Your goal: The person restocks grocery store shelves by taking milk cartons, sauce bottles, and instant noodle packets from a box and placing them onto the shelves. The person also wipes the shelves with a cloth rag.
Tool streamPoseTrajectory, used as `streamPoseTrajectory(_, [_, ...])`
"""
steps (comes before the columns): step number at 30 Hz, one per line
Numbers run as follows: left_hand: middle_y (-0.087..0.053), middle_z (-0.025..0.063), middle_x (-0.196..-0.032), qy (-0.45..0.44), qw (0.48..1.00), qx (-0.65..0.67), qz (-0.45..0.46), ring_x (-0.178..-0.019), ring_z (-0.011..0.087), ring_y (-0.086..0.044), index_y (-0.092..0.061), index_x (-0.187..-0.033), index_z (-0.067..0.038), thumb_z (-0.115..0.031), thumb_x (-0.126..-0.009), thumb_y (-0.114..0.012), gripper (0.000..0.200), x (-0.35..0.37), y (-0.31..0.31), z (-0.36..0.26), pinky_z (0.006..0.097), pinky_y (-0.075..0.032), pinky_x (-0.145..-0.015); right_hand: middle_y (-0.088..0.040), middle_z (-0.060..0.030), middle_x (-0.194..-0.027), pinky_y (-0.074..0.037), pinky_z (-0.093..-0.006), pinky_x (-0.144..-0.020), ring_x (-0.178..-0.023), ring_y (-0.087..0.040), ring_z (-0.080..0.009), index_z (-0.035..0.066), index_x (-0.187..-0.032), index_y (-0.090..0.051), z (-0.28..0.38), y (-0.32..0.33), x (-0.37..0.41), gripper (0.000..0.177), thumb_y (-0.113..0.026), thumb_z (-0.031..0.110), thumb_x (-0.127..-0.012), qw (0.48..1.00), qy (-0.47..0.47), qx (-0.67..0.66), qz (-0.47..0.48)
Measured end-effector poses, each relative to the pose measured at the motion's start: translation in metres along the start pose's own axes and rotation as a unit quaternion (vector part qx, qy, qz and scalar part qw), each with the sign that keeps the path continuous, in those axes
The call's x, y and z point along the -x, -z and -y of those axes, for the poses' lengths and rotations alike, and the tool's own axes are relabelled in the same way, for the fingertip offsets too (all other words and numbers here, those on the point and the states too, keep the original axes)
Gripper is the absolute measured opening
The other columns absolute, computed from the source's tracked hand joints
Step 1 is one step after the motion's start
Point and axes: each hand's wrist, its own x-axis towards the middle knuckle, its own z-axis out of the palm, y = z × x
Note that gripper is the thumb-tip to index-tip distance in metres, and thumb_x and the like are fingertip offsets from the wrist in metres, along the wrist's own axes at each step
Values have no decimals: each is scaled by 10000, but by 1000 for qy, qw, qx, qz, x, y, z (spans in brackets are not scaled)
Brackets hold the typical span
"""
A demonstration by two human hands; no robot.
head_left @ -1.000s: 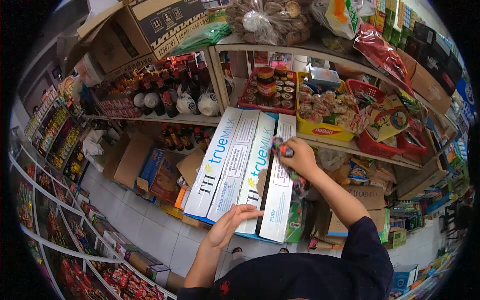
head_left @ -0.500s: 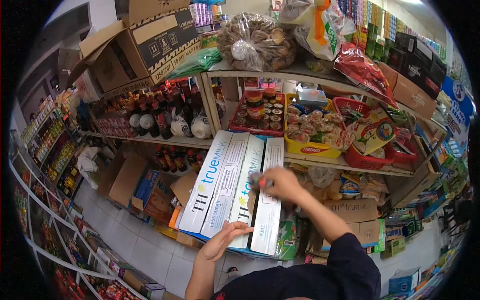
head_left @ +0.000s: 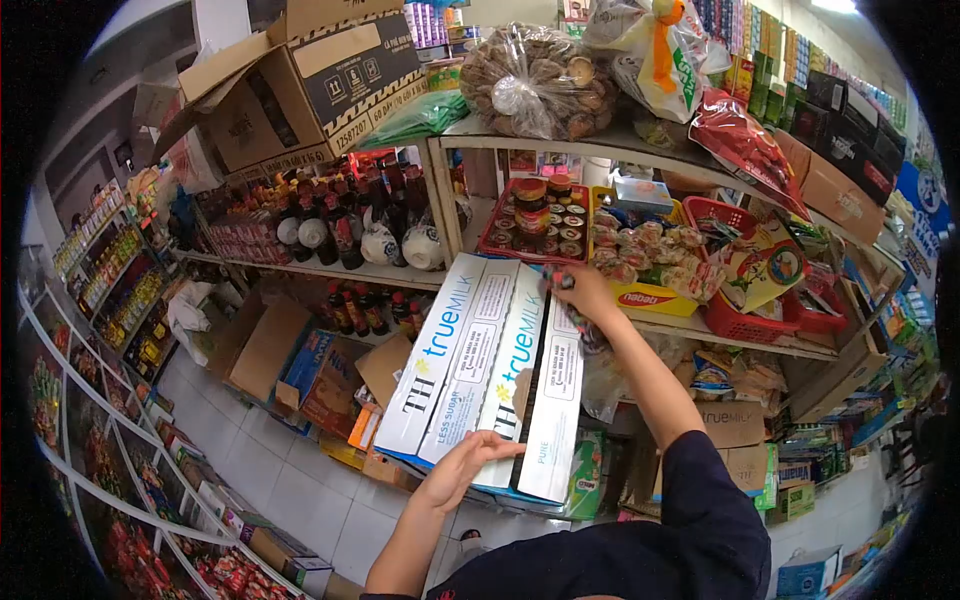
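- the right hand [head_left: 585,290] is curled closed around a bunched patterned cloth [head_left: 594,338], dark with red and pale patches; the fingertips are partly hidden.
- it sits at the far right part of the white milk packaging [head_left: 440,375], with some of the cloth hanging below the palm.
- the left hand [head_left: 470,465] is flat and loosely open, its fingers nearly straight and close together, reaching over the near end of the packaging; the fingertips lie at the edge of a dark lengthwise slit.
- the packaging lies between the person and the far shelf [head_left: 690,325], slanting away; its panels are white with blue and black lettering, "less sugar" on the left and "pure" on the right.
- a torn brownish patch shows beside the slit; whether this is one box or two, i cannot tell.
- just beyond its far end stands a red tray [head_left: 500,252] of jars, with a yellow basket [head_left: 655,302] right of it.
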Motion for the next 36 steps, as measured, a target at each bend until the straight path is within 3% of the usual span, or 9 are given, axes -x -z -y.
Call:
streamPoseTrajectory(4, [-506, 172, -1175, -11, 999, 22, 22, -1152, 179, -363, -459, -990, -13, -319, -942, -158, 431, 1, 4, 6, 332, -165, -1008, -589, -158, -893, -445, -405, -712, -834, -559, -316, 74, -935, -614, 14, -2, 18, 360, -641, 291, -648, 995, 83, 41, -37])
streamPoseTrajectory(6, [-482, 276, -1150, -27, 1000, 9, -3, -1193, 274, -355, -431, -983, -10, -342, -921, -214, 401, 0, 2, 7, 376, -145, -1027, -571, -143, -823, -442, -412, -680, -800, -551, -322, 72, -913, -612, 31, 1, 53, 340, -633, 269, -638, 994, 100, 28, 41])
streamPoseTrajectory(13, [-470, 284, -1161, -7, 998, 61, 12, -1186, 267, -356, -419, -981, -24, -334, -921, -199, 385, 1, 1, 1, 369, -150, -1023, -568, -77, -880, -476, -363, -670, -845, -560, -264, 128, -962, -589, 110, 44, 152, 384, -666, 255, -608, 951, 256, -52, 169])
streamPoseTrajectory(23, [-475, 282, -1159, -31, 999, 31, 24, -1200, 254, -330, -408, -946, -31, -297, -921, -184, 349, 0, -1, -1, 373, -132, -1020, -594, -164, -886, -445, -367, -706, -816, -562, -340, 20, -926, -602, -2, -7, 13, 359, -666, 252, -660, 984, 74, -131, -96])
streamPoseTrajectory(27, [-501, 185, -1183, -31, 997, 48, 43, -1190, 193, -329, -434, -895, -108, -326, -938, -213, 313, 0, 3, 2, 366, -108, -1019, -585, -127, -828, -451, -360, -709, -822, -564, -292, 68, -942, -613, 45, 11, 89, 359, -680, 237, -632, 990, 100, -91, 50])
streamPoseTrajectory(29, [-493, 197, -1189, -34, 997, 53, 45, -1207, 198, -316, -434, -898, -109, -330, -936, -218, 311, -1, 5, 4, 364, -101, -1020, -576, -101, -821, -458, -354, -707, -837, -565, -267, 97, -943, -612, 66, 19, 131, 363, -688, 222, -611, 970, 216, -96, 59])
streamPoseTrajectory(33, [-493, 211, -1183, -29, 996, 67, 58, -1186, 192, -333, -426, -902, -101, -315, -938, -215, 303, -2, 6, 7, 361, -112, -1017, -579, -100, -845, -464, -343, -689, -799, -573, -273, 95, -862, -605, 67, 25, 119, 293, -690, 209, -605, 962, 245, -105, 55])
streamPoseTrajectory(35, [-495, 209, -1181, -39, 998, 40, 39, -1160, 186, -354, -416, -894, -96, -313, -939, -207, 304, -3, 5, 8, 355, -133, -1012, -587, -116, -861, -453, -340, -697, -795, -568, -292, 72, -841, -609, 47, 11, 80, 266, -678, 209, -624, 984, 135, -109, 37])
streamPoseTrajectory(36, [-478, 307, -1134, -41, 997, 59, 17, -1212, 288, -337, -446, -920, -44, -296, -915, -250, 319, -2, 0, 5, 382, -115, -1023, -590, -132, -879, -448, -343, -716, -804, -571, -293, 63, -857, -611, 26, -2, 56, 288, -679, 231, -633, 985, 95, -146, -6])
